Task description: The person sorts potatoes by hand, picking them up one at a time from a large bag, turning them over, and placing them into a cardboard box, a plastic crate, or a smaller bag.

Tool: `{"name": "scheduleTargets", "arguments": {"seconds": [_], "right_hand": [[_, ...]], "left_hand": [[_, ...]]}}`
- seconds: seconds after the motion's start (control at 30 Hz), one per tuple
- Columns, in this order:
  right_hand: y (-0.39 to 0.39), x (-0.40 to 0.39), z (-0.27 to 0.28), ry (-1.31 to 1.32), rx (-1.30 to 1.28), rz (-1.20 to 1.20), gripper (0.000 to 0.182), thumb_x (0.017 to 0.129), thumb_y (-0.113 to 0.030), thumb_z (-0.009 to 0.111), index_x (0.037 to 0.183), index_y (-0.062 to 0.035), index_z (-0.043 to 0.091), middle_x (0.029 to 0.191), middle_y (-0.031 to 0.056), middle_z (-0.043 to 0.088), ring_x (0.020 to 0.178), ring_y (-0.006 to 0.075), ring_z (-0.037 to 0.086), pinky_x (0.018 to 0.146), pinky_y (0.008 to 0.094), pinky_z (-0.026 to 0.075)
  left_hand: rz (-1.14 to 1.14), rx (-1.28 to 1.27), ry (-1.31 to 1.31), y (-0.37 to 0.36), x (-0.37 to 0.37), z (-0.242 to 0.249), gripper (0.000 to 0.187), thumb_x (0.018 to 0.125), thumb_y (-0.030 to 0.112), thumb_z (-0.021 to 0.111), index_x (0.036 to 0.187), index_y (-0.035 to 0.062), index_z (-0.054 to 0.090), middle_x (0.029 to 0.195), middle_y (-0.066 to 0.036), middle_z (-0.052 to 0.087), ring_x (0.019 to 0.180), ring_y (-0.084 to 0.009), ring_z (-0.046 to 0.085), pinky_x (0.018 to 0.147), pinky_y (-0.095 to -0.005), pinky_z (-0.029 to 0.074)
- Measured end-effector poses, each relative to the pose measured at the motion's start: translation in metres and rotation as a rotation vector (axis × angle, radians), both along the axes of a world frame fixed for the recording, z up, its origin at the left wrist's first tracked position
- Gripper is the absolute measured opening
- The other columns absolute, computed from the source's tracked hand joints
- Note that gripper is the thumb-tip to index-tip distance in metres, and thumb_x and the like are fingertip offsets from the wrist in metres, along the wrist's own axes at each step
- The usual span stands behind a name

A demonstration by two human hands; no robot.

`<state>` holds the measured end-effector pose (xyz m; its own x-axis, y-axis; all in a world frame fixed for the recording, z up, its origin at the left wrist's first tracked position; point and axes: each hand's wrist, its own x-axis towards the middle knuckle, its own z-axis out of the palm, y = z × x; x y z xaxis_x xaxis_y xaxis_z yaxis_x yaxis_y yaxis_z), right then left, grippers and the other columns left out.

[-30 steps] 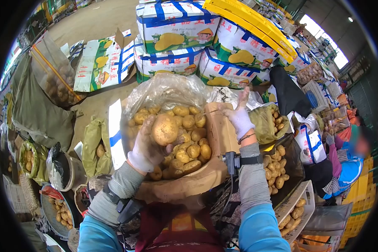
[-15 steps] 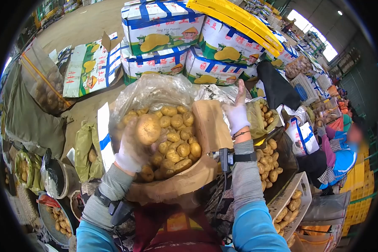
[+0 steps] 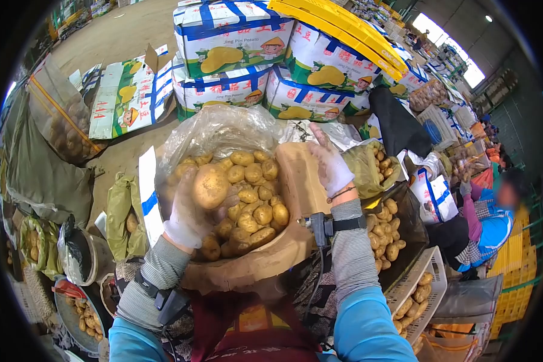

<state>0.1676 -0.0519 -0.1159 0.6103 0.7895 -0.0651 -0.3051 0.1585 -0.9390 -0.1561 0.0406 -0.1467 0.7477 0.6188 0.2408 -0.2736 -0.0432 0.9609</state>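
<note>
My left hand, in a thin whitish glove, is closed on a large potato, above the left side of an open cardboard box. The box is lined with a clear plastic bag and filled with potatoes. Over the box's right flap is my right hand, gloved too, with its fingers stretched out and nothing in them.
Printed boxes stand stacked ahead under yellow crates. At right are a dark bin of potatoes, a white crate and a seated person. Green bags and a basin lie left.
My right hand has tilted and shifted slightly left, towards the box flap. The left hand keeps hold of the large potato, which has moved only slightly.
</note>
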Motion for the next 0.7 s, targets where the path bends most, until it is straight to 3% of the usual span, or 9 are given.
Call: {"name": "scheduleTargets", "arguments": {"seconds": [0.07, 0.13, 0.23, 0.3, 0.33, 0.37, 0.47, 0.53, 0.7], "right_hand": [[0.002, -0.018, 0.002, -0.149, 0.058, 0.150, 0.068, 0.084, -0.004, 0.064, 0.145, -0.0040, 0.033, 0.141, 0.0141, 0.043, 0.125, 0.0211, 0.045, 0.100, 0.0327, 0.040], [0.009, -0.042, 0.011, -0.218, 0.037, 0.364, 0.079, 0.083, -0.003, 0.066, 0.149, -0.0074, 0.023, 0.150, 0.0139, 0.029, 0.136, 0.0241, 0.033, 0.108, 0.0357, 0.033], [0.013, -0.091, 0.028, -0.583, -0.021, 0.657, 0.088, 0.083, -0.012, 0.071, 0.152, -0.0143, 0.016, 0.155, 0.0074, 0.024, 0.140, 0.0258, 0.027, 0.114, 0.0412, 0.024], [0.013, -0.130, 0.022, -0.686, 0.130, 0.668, 0.092, 0.072, -0.030, 0.082, 0.146, -0.0098, 0.032, 0.151, 0.0144, 0.030, 0.141, 0.0280, 0.026, 0.114, 0.0402, 0.025], [0.018, -0.142, 0.007, -1.076, 0.230, 0.543, 0.093, 0.069, -0.033, 0.083, 0.145, -0.0094, 0.035, 0.146, 0.0175, 0.036, 0.137, 0.0297, 0.032, 0.113, 0.0381, 0.028], [0.025, -0.154, -0.018, -0.571, 0.558, 0.628, 0.085, 0.067, -0.029, 0.084, 0.138, -0.0061, 0.043, 0.134, 0.0157, 0.047, 0.128, 0.0299, 0.043, 0.108, 0.0386, 0.035], [-0.005, -0.161, 0.027, -0.918, 0.206, 0.364, 0.054, 0.066, -0.023, 0.081, 0.111, -0.0080, 0.056, 0.111, 0.0105, 0.058, 0.111, 0.0257, 0.054, 0.094, 0.0389, 0.044], [-0.024, -0.145, 0.047, -0.735, 0.107, 0.369, 0.047, 0.070, -0.019, 0.079, 0.109, -0.0081, 0.056, 0.105, 0.0093, 0.059, 0.103, 0.0210, 0.057, 0.087, 0.0355, 0.049], [-0.131, -0.039, 0.082, -0.062, 0.208, 0.150, 0.037, 0.078, -0.014, 0.073, 0.110, -0.0054, 0.056, 0.105, 0.0082, 0.060, 0.092, 0.0153, 0.061, 0.072, 0.0267, 0.053]], "left_hand": [[-0.096, -0.317, -0.042, 0.001, -0.003, 0.010, 0.059, 0.094, 0.060, 0.037, 0.130, 0.0139, 0.049, 0.121, -0.015, 0.059, 0.108, -0.0345, 0.058, 0.066, -0.0358, 0.053], [-0.272, -1.176, -0.176, 0.003, -0.008, 0.022, 0.059, 0.094, 0.058, 0.037, 0.131, 0.0130, 0.048, 0.123, -0.015, 0.058, 0.112, -0.0358, 0.056, 0.071, -0.0414, 0.054], [-0.433, -1.194, -0.222, 0.006, -0.002, 0.002, 0.059, 0.094, 0.057, 0.038, 0.130, 0.0112, 0.049, 0.122, -0.017, 0.059, 0.107, -0.0365, 0.059, 0.076, -0.0470, 0.052], [-0.231, -0.360, -0.030, -0.005, 0.002, 0.002, 0.050, 0.091, 0.046, 0.048, 0.123, 0.0094, 0.053, 0.110, -0.014, 0.062, 0.097, -0.0297, 0.063, 0.075, -0.0437, 0.052], [-0.531, -1.176, -0.213, -0.002, 0.002, 0.009, 0.042, 0.088, 0.036, 0.056, 0.119, 0.0084, 0.054, 0.102, -0.010, 0.064, 0.096, -0.0232, 0.064, 0.074, -0.0362, 0.053], [-0.323, -1.156, -0.062, -0.003, -0.004, 0.006, 0.035, 0.090, 0.028, 0.055, 0.119, 0.0077, 0.055, 0.100, -0.011, 0.065, 0.095, -0.0240, 0.066, 0.076, -0.0362, 0.055], [-0.024, -0.107, 0.305, -0.015, 0.007, 0.010, 0.038, 0.097, 0.032, 0.042, 0.124, 0.0064, 0.053, 0.103, -0.011, 0.066, 0.090, -0.0255, 0.067, 0.073, -0.0328, 0.057], [-0.097, -0.758, 0.252, -0.028, 0.017, 0.032, 0.043, 0.098, 0.033, 0.041, 0.126, 0.0027, 0.051, 0.105, -0.013, 0.066, 0.088, -0.0245, 0.068, 0.068, -0.0306, 0.058], [-0.141, -0.932, 0.216, -0.002, 0.008, 0.027, 0.051, 0.098, 0.043, 0.045, 0.125, 0.0008, 0.055, 0.107, -0.016, 0.068, 0.091, -0.0259, 0.068, 0.067, -0.0338, 0.060]]}}
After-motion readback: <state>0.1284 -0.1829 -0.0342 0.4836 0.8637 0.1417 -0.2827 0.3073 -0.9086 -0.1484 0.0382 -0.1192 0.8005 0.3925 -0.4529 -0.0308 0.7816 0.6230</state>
